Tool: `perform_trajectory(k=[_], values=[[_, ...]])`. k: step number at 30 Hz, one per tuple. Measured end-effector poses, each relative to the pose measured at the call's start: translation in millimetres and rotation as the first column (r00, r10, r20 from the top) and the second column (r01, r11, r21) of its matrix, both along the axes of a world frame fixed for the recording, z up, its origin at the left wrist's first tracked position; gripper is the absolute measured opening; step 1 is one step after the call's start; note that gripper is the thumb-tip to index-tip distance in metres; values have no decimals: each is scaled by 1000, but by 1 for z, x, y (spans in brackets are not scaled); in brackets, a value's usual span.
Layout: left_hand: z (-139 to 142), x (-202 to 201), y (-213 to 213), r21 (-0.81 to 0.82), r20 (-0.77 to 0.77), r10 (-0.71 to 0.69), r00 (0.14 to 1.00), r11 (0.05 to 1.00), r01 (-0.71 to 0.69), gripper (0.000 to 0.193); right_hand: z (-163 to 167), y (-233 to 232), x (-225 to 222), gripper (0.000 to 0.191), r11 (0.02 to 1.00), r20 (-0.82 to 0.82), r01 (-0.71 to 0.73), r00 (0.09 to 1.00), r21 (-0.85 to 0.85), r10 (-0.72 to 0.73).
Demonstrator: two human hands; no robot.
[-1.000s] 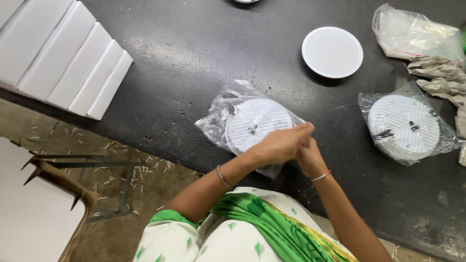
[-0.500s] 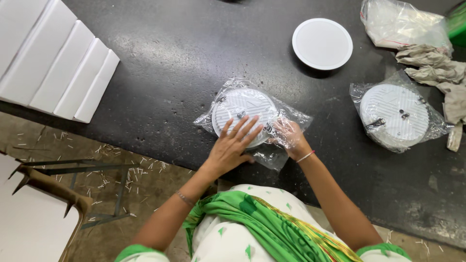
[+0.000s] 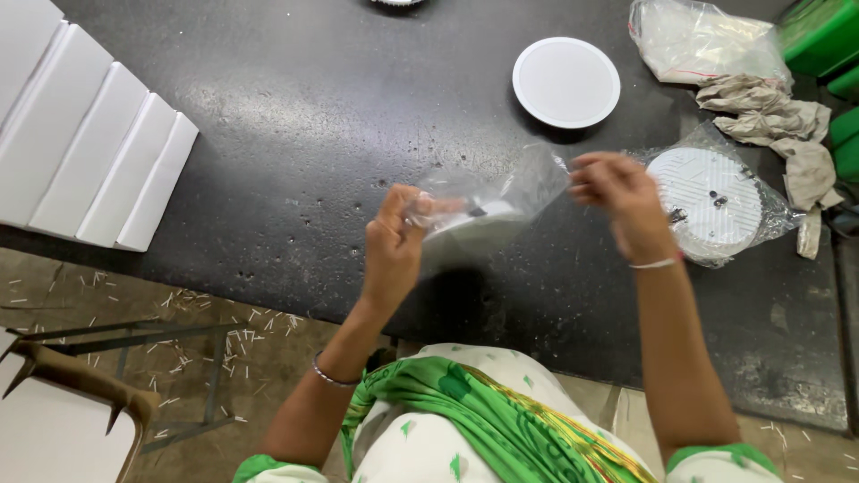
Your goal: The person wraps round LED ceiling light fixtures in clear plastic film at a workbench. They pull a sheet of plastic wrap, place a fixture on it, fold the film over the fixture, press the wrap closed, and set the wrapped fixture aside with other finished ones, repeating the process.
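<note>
Black table carries a row of white boxes at left edge, a bare white round disc at top, and a bagged white disc right of it. Crumpled grey cloth and a clear plastic bag sit top right beside green crates. Wooden chair on littered floor bottom left.

Two bagged white discs, one bare disc, five white boxes.

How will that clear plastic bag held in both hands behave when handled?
Likely floppy: the clear plastic bag sags and creases between the left hand and right hand. Probably light, since fingertip pinches hold it up. Its glossy film looks slippery, so it may slide from a loose hold.
</note>
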State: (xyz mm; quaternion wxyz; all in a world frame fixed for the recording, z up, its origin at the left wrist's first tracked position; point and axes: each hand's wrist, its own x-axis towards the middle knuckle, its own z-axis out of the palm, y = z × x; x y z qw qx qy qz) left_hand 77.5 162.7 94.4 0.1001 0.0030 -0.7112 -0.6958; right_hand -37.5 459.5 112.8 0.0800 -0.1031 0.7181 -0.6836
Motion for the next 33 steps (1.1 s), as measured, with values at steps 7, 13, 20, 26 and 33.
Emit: perform_trajectory(k=[7,13,20,26,33], values=[[-15,8,13,478,69,-171,983,871,117,15,-16,-43,11,42,796,217,-592,799,124,560],[-6,11,12,248,-4,-98,995,964,96,15,1,-56,8,45,722,310,-687,707,85,636],[34,13,16,-537,-345,106,933,793,-289,17,-5,-62,17,44,696,98,-690,720,199,687],[47,16,39,-341,-162,6,987,938,-62,22,-28,-68,19,27,760,94,-650,758,23,646],[47,36,52,-538,-177,-27,984,840,-74,44,-30,-69,24,34,760,193,-636,736,-131,649]])
